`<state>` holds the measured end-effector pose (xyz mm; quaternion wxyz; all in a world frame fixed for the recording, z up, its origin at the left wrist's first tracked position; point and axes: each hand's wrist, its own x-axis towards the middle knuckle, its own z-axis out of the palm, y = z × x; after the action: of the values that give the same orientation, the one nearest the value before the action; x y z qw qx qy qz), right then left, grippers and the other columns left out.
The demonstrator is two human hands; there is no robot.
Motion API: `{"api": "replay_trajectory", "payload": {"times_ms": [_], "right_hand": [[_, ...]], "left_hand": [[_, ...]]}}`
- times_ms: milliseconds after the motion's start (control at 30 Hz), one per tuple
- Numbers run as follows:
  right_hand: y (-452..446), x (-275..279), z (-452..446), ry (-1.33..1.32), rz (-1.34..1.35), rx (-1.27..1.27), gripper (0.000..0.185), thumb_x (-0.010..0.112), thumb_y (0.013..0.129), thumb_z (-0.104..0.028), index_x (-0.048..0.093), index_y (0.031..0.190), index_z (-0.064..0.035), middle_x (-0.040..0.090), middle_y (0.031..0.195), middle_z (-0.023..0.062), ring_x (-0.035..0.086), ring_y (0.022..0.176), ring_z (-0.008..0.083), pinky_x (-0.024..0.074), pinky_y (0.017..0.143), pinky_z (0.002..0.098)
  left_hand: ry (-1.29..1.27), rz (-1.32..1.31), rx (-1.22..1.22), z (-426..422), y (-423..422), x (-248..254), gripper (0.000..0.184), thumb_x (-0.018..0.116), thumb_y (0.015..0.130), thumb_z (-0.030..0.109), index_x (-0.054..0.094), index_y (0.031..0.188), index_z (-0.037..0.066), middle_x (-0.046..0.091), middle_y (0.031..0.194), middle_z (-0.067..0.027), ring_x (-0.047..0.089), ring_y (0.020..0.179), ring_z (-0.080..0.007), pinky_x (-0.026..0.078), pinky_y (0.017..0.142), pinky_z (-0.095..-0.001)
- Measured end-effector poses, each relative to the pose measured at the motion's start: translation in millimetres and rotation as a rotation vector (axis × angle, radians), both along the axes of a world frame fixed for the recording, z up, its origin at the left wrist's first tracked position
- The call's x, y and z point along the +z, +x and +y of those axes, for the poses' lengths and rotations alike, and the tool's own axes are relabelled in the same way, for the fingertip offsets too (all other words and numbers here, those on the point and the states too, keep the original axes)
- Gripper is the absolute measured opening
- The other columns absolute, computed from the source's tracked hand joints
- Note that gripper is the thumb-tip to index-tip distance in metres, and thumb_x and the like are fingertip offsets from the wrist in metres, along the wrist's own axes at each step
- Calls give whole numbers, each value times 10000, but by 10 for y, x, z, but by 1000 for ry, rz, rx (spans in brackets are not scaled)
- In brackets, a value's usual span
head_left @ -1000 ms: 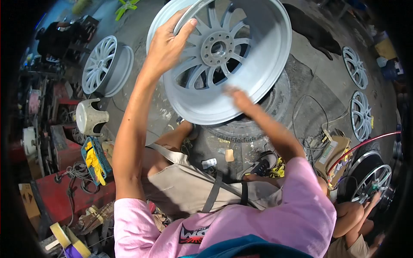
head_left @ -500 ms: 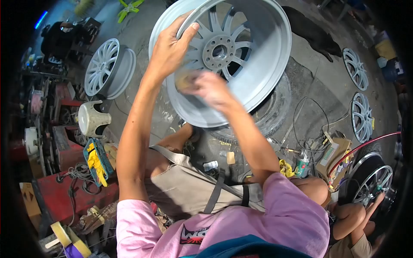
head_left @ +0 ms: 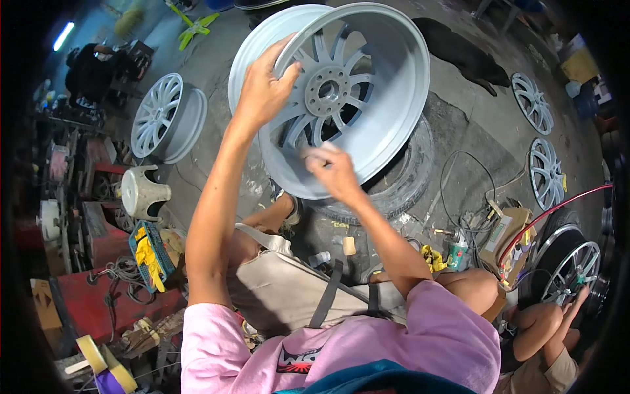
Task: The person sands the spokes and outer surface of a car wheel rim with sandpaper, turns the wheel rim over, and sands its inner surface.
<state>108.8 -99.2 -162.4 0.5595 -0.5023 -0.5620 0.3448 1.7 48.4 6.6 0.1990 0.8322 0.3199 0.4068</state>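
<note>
A large pale grey wheel rim [head_left: 394, 111] leans tilted on a black tire [head_left: 417, 164], its open barrel towards me. My left hand [head_left: 268, 82] is wrapped round the rim's upper left edge, thumb over the lip. Against the inner barrel, at the lower left, is my right hand [head_left: 330, 172], fingers bent together and slightly blurred. Whatever its fingers hold is too blurred to make out.
A white stool [head_left: 141, 192] and a teal basket [head_left: 147, 256] with yellow gloves stand left. More rims [head_left: 157, 117] lie left and right. A black dog [head_left: 459, 52] lies beyond. Another person's hand [head_left: 577, 295] touches a rim at the lower right.
My right hand has swept across the inside of the barrel, left and then slightly right and down. My left hand keeps its grip on the edge, and the rim sits slightly lower in view.
</note>
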Motion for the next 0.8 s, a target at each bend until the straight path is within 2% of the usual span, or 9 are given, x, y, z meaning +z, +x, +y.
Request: {"api": "replay_trajectory", "payload": {"times_ms": [67, 133, 200, 267, 333, 433, 633, 767, 800], "right_hand": [[-226, -85, -24, 27, -234, 39, 247, 640, 877, -108, 754, 1083, -33, 617, 894, 209, 637, 841, 351, 504, 749, 436], [-290, -152, -156, -61, -238, 81, 252, 624, 879, -100, 761, 1084, -49, 643, 972, 201, 637, 934, 361, 511, 818, 432], [-256, -404, -323, -149, -249, 123, 260, 608, 882, -93, 768, 1085, -65, 669, 1050, 193, 637, 1028, 371, 518, 887, 427], [42, -902, -543, -44, -564, -59, 290, 601, 881, -86, 771, 1115, -78, 665, 1065, 232, 646, 1056, 406, 521, 920, 462], [468, -875, -682, -296, -619, -1, 301, 631, 884, -118, 765, 1153, -94, 667, 1101, 250, 647, 1054, 438, 527, 931, 478], [722, -796, -833, -402, -579, -95, 303, 663, 881, -147, 756, 1164, -92, 677, 1077, 244, 660, 1005, 445, 534, 902, 486], [656, -495, -1140, -419, -507, -102, 269, 689, 871, -188, 749, 1103, -65, 685, 1009, 248, 665, 972, 444, 530, 877, 507], [718, -330, -1414, -408, -563, -83, 295, 689, 867, -211, 742, 1106, -47, 675, 990, 269, 648, 985, 471, 525, 885, 514], [765, -257, -1497, -402, -573, -93, 295, 689, 867, -211, 742, 1106, -47, 675, 990, 269, 648, 985, 471, 525, 885, 514]], "left_hand": [[56, 18, 30, -21, -16, -11, 470, 684, 934, 128, 616, 1391, 39, 684, 1323, -171, 648, 1209, -252, 472, 1049, -362], [182, 58, 100, -44, -35, -6, 506, 647, 874, 48, 618, 1379, 38, 683, 1300, -190, 659, 1203, -313, 487, 1035, -384], [143, 51, 120, -64, -42, 17, 507, 647, 845, 25, 633, 1351, 30, 677, 1287, -201, 637, 1206, -358, 482, 1047, -410], [100, 33, 129, -82, -39, 26, 509, 647, 815, 3, 647, 1323, 22, 671, 1274, -212, 616, 1209, -403, 478, 1059, -436], [195, 70, 137, -86, -11, 12, 491, 650, 819, 6, 652, 1310, 13, 677, 1249, -211, 614, 1181, -404, 473, 1057, -434], [210, 66, 129, -114, 30, -18, 484, 648, 823, 7, 648, 1307, 7, 674, 1228, -210, 606, 1171, -408, 434, 1091, -467], [232, 74, 111, -341, 98, -100, 508, 651, 825, 8, 626, 1331, 30, 646, 1236, -192, 583, 1186, -410, 328, 1168, -555], [268, 99, 119, -688, 229, -91, 535, 672, 796, -3, 614, 1326, 42, 628, 1246, -178, 565, 1193, -394, 320, 1178, -562], [311, 106, 117, -786, 281, -109, 559, 675, 769, -31, 601, 1320, 24, 624, 1238, -186, 565, 1170, -396, 373, 1116, -515]]}}
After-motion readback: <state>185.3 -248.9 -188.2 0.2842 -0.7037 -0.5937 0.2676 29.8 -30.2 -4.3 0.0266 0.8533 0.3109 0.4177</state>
